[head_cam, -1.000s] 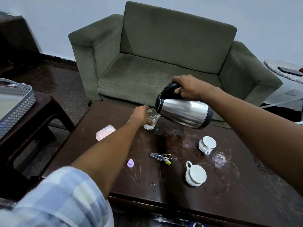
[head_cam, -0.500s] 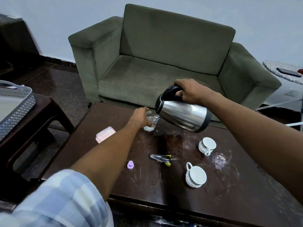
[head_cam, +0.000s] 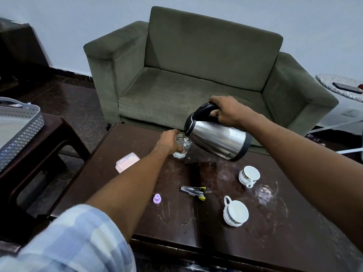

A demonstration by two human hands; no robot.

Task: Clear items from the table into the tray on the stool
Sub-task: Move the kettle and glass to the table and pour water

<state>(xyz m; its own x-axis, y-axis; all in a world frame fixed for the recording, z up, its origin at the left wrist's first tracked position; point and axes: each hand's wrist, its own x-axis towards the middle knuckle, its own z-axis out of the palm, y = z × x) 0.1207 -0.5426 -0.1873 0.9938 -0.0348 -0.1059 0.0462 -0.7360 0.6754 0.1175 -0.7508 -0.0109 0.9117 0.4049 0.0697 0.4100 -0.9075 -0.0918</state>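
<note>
My right hand (head_cam: 228,111) grips the black handle of a steel kettle (head_cam: 218,141), tilted with its spout over a clear glass (head_cam: 182,145). My left hand (head_cam: 170,142) is wrapped around that glass, which stands on the dark wooden table (head_cam: 110,183). Also on the table lie a pink lidded box (head_cam: 126,164), a small purple cap (head_cam: 156,198), a stapler (head_cam: 193,192) and two white cups (head_cam: 249,175) (head_cam: 235,213). The grey perforated tray (head_cam: 18,134) rests on a dark stool (head_cam: 45,144) at the left.
A green sofa (head_cam: 196,75) stands right behind the table. At the far right a patterned round surface (head_cam: 334,83) holds a phone. Dark floor separates the stool from the table. White smears mark the tabletop near the cups.
The kettle has tipped a little lower toward the glass. Both hands keep their grips, and the table items have not moved.
</note>
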